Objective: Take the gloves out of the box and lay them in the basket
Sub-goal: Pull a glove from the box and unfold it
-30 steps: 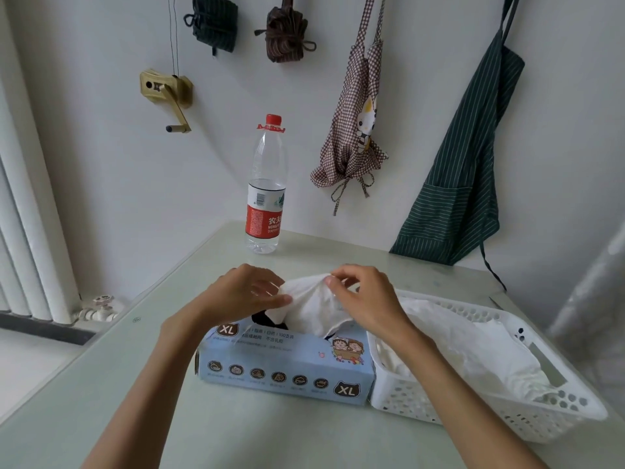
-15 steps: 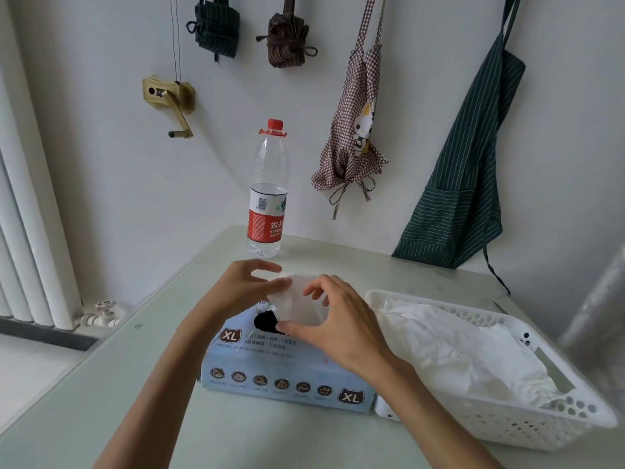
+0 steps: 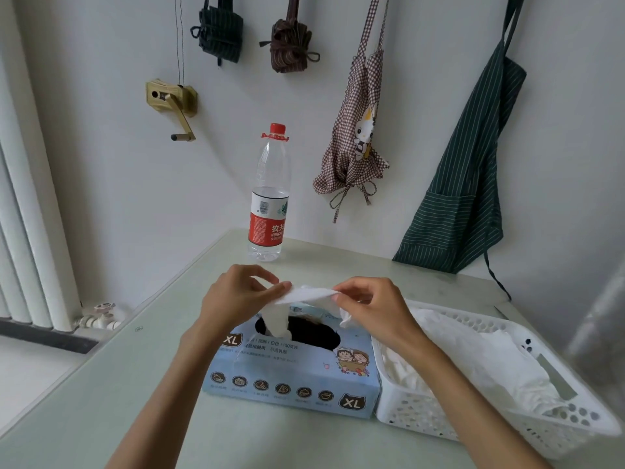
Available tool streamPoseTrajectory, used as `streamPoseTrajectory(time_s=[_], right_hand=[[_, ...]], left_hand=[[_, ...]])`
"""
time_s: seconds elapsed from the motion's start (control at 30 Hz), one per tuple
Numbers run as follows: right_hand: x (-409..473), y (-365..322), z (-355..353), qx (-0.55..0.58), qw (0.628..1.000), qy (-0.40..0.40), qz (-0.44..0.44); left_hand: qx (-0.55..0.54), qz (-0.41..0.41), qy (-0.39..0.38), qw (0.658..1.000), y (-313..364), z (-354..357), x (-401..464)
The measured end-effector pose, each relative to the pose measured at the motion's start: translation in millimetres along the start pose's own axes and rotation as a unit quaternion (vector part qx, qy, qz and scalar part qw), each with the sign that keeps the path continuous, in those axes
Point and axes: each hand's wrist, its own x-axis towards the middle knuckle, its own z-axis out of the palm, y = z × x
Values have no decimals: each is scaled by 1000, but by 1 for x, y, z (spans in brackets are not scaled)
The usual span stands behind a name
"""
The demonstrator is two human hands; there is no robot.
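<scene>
I am midway through drawing a glove (image 3: 306, 296) out of the box (image 3: 294, 370); my left hand (image 3: 236, 299) pinches its left edge between thumb and fingertips, my right hand (image 3: 368, 306) pinches the right edge, and the sheet is stretched flat between them just above the dark slot; a tail of it runs down into the opening, so it is not free yet. Next, I judge, I must lift until that tail clears, then carry it right and lay it down. The basket (image 3: 588, 418), touching the box's right end, already holds a heap of white gloves (image 3: 473, 360); what remains in the box I cannot tell.
</scene>
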Motion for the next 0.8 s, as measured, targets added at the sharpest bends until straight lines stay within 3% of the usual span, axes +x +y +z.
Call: streamPoseTrajectory(time_s=[0.1, 0.17, 0.23, 0.33, 0.5, 0.57, 0.63, 0.7, 0.8], right_hand=[[3, -3, -4, 21, 999, -13, 24], [6, -5, -1, 3, 999, -29, 27], [9, -9, 2, -14, 999, -39, 23], [10, -15, -2, -85, 995, -45, -5], [9, -13, -22, -265, 962, -35, -51], [12, -12, -29, -212, 976, -19, -51], [14, -15, -33, -51, 998, -32, -2], [15, -17, -33, 78, 994, -57, 56], [17, -17, -30, 185, 976, -71, 92]], left_hand=[[80, 54, 36, 995, 0, -2, 1], [32, 130, -49, 990, 8, -6, -2], [21, 147, -148, 978, 16, -6, -9], [82, 156, -95, 980, 15, 0, -7], [20, 142, -67, 987, 14, -6, -5], [-11, 138, -81, 987, 13, -7, -5], [-24, 137, -93, 986, 12, -6, -4], [-21, 131, -104, 986, 10, -5, -4], [-36, 130, -101, 986, 8, -5, -4]])
